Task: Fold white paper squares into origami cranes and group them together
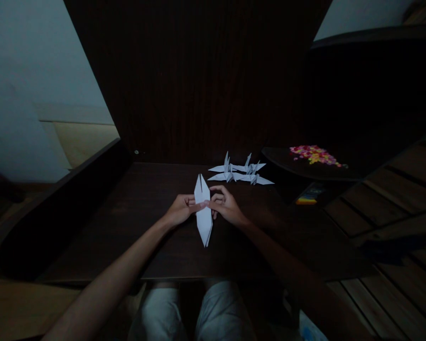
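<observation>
A white folded origami paper (pixel 203 220), long and diamond-shaped with a slit at its far tip, is held upright lengthwise over the dark desk. My left hand (pixel 182 208) grips its left edge, thumb lying across the front and fingers curled behind. From the other side my right hand (pixel 225 204) pinches the right edge, its thumb meeting the left thumb near the middle. Just beyond my right hand stand several white paper cranes (pixel 230 177), grouped close together with wings spread.
A dark wooden desk (pixel 156 189) has a tall back panel (pixel 199 85) and a raised side board (pixel 57 203) at left. On a curved shelf (pixel 284 163) at right lies a pile of small pink, red and yellow pieces (pixel 315 155). Below it is a rainbow-coloured item (pixel 306 201).
</observation>
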A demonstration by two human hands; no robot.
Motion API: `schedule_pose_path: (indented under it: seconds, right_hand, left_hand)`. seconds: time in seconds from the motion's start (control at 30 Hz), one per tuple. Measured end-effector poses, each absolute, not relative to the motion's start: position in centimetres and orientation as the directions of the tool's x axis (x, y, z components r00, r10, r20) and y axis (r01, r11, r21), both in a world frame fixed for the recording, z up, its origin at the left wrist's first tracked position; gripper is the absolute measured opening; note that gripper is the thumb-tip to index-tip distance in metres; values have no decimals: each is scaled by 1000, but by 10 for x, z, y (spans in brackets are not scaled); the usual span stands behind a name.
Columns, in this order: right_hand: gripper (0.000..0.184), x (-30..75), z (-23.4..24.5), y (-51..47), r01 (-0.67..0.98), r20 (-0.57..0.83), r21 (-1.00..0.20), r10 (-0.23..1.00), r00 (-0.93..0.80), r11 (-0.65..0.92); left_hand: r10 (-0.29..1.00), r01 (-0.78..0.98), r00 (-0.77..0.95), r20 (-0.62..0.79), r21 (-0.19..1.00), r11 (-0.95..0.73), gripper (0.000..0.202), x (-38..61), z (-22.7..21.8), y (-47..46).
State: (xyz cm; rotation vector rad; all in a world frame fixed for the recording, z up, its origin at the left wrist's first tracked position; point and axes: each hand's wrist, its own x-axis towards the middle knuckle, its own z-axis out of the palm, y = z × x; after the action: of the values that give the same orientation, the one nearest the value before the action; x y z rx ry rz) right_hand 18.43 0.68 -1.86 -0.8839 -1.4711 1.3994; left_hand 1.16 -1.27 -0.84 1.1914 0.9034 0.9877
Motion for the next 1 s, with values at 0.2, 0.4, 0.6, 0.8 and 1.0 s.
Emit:
schedule_pose_path:
  seconds: [0.2, 0.4, 0.6, 0.8, 1.0]
  right_hand:
    - [52, 184, -25, 7, -119, 216, -975, 908, -359, 185]
    - [26, 185, -26, 11, -62, 277, -960, 885, -374, 274]
    - [23, 187, -21, 11, -74, 195, -981, 914, -357, 180]
    - [26, 194, -17, 9, -186, 154, -979, 908, -389, 86]
    - [28, 195, -11, 6, -242, 154, -968, 905, -396, 59]
  left_hand:
    - [967, -139, 253, -10, 989, 46, 40, 11, -14, -6]
    - [984, -185, 168, 50, 983, -19, 73, 12, -20, -5]
    - [987, -88, 56, 150, 985, -145, 37, 10, -10, -6]
    - [992, -174, 87, 94, 982, -78, 34, 8, 0, -12]
    - [980, -223, 169, 104, 973, -65, 45, 5, -4, -11]
